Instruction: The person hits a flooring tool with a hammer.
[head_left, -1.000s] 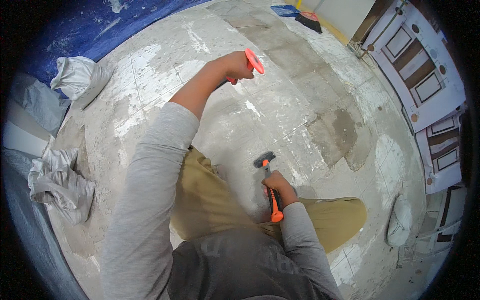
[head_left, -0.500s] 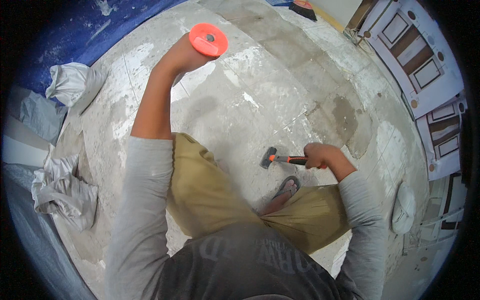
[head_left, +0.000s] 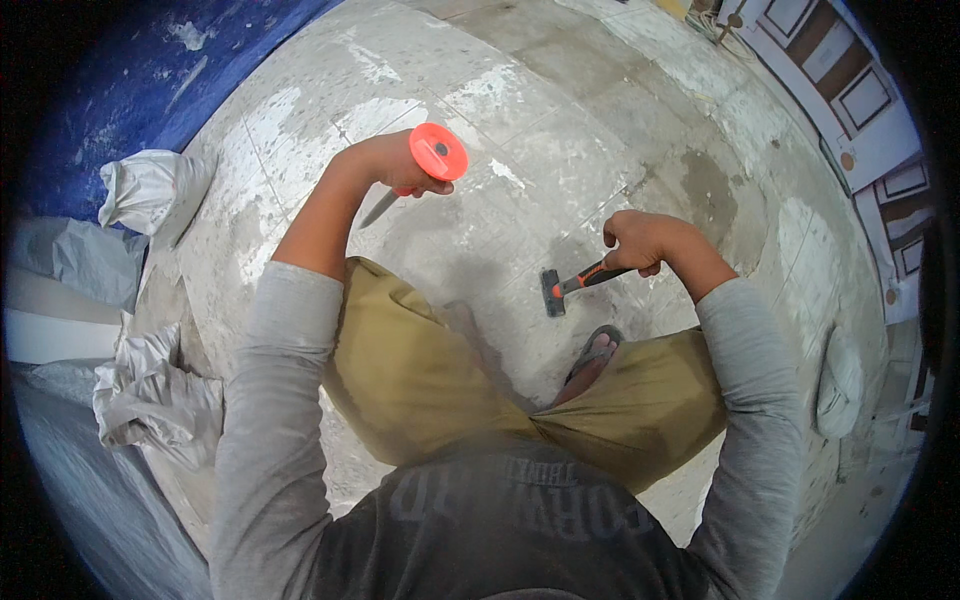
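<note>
Two grips: left hand (head_left: 398, 160) wraps closed round chisel (head_left: 439, 152); right hand (head_left: 652, 240) curls loosely on the butt end of hammer (head_left: 580, 281), one finger off it. Chisel is left and ahead of hammer; foot (head_left: 600, 352) on hammer's near side; sack (head_left: 158, 188) far left of hammer.

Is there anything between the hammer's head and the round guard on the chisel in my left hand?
Nothing visible: only dusty floor shows between the hammer's head and the orange guard by your left hand. One view can't settle depth.
</note>
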